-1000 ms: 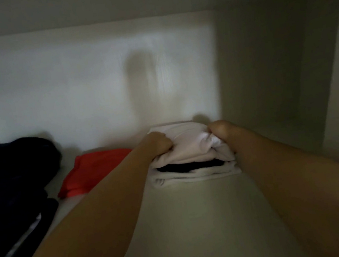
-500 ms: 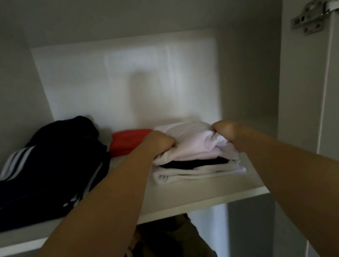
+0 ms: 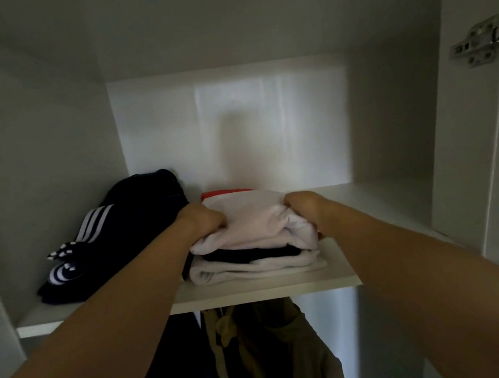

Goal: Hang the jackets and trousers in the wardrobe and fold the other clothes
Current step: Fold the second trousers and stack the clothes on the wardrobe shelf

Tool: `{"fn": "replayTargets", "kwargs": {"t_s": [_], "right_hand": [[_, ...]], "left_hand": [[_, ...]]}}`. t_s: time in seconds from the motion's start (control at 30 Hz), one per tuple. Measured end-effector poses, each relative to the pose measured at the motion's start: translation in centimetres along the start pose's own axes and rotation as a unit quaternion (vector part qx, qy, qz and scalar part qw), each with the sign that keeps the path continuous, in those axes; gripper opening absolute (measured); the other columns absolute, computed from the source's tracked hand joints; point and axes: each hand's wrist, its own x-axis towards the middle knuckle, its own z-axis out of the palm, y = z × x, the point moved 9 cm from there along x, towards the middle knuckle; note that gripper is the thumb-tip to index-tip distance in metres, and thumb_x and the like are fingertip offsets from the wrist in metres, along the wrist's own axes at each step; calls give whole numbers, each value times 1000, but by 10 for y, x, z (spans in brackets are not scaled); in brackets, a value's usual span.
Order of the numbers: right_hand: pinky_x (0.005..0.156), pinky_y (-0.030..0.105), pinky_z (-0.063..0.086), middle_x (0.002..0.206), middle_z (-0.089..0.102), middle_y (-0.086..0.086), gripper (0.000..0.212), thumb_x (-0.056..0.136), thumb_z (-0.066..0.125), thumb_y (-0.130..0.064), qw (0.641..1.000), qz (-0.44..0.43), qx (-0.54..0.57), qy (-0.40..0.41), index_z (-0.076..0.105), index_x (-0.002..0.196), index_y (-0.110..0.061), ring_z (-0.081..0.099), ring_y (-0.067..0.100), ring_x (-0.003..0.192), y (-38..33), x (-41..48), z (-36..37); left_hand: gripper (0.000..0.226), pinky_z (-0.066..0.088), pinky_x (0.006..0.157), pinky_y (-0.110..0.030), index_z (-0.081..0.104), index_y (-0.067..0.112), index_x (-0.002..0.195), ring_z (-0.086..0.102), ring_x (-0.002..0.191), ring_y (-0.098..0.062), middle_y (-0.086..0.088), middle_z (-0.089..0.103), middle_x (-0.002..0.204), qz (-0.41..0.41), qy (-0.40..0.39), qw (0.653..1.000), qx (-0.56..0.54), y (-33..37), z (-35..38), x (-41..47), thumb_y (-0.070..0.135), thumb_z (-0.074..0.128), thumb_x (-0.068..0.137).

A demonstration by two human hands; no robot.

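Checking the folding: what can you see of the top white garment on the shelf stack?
The white garment looks like soft cotton, folded into a thick, slightly rumpled bundle. It lies flat atop a stack, on a dark folded piece, on the wardrobe shelf. The left hand grips its left edge, the right hand its right edge, bunching the cloth.

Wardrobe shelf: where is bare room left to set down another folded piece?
Bare shelf lies right of the white stack, up to the right wall; a narrow strip also runs along the front edge. The left is crowded: dark striped pile close beside the stack, red garment behind it.
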Motion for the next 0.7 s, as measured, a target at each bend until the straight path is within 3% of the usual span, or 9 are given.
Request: {"fn": "replayTargets", "kwargs": {"t_s": [0.07, 0.13, 0.23, 0.4, 0.47, 0.53, 0.6, 0.7], "right_hand": [[81, 35, 54, 100, 66, 11, 31, 87, 55, -39, 999, 27, -20, 9, 62, 98, -12, 64, 31, 88, 1, 10, -16], [86, 40, 52, 109, 63, 11, 41, 86, 54, -46, 999, 24, -17, 43, 57, 109, -12, 63, 34, 95, -9, 31, -36], [73, 35, 52, 113, 62, 13, 41, 95, 52, -44, 998, 35, -3, 49, 57, 118, -10, 64, 32, 89, -17, 74, -42], [56, 31, 52, 102, 62, 17, 37, 97, 60, -37, 996, 51, -59, -34, 60, 110, -3, 62, 29, 71, -20, 150, -8], [72, 41, 58, 115, 62, 21, 30, 98, 59, -32, 993, 29, -97, -65, 62, 103, -2, 65, 30, 84, -26, 175, 12], [102, 42, 49, 139, 58, 20, 39, 103, 54, -35, 979, -18, -173, -110, 65, 124, -3, 62, 32, 116, -38, 199, 34], [109, 34, 35, 154, 45, 16, 53, 106, 47, -42, 964, -67, -227, -123, 50, 147, -8, 46, 30, 138, -52, 209, 50], [109, 31, 32, 158, 41, 13, 57, 103, 52, -42, 949, -101, -258, -147, 46, 150, -11, 41, 28, 142, -62, 213, 68]], "left_hand": [[20, 53, 94, -34, 62, 7, 97, 63, 105, -28, -13, 64, 111, 13, 21, 1000, 20, 11, -13, 3, 26, 65, 93], [29, 54, 97, -38, 65, -1, 116, 64, 107, -31, -16, 66, 118, 40, 49, 998, 11, 25, -24, 14, 16, 64, 93], [33, 49, 104, -39, 66, -2, 126, 60, 118, -33, -19, 61, 133, 80, 60, 995, 26, 50, -25, 32, 12, 56, 98], [33, 46, 96, -30, 71, 4, 112, 61, 114, -31, -17, 67, 123, 106, 75, 990, 50, 68, -8, 60, 26, 47, 104], [39, 45, 96, -30, 72, 5, 112, 61, 115, -31, -17, 68, 122, 106, 76, 991, 44, 66, 4, 65, 32, 44, 105], [41, 46, 98, -31, 73, 9, 111, 62, 114, -30, -13, 69, 121, 91, 73, 993, 22, 57, 16, 68, 35, 43, 105], [41, 45, 101, -33, 73, 14, 113, 62, 115, -28, -10, 69, 125, 69, 80, 994, 9, 47, 23, 69, 40, 43, 105], [39, 44, 103, -35, 73, 19, 114, 62, 115, -27, -8, 69, 125, 49, 107, 993, -1, 36, 22, 71, 44, 45, 103]]}}
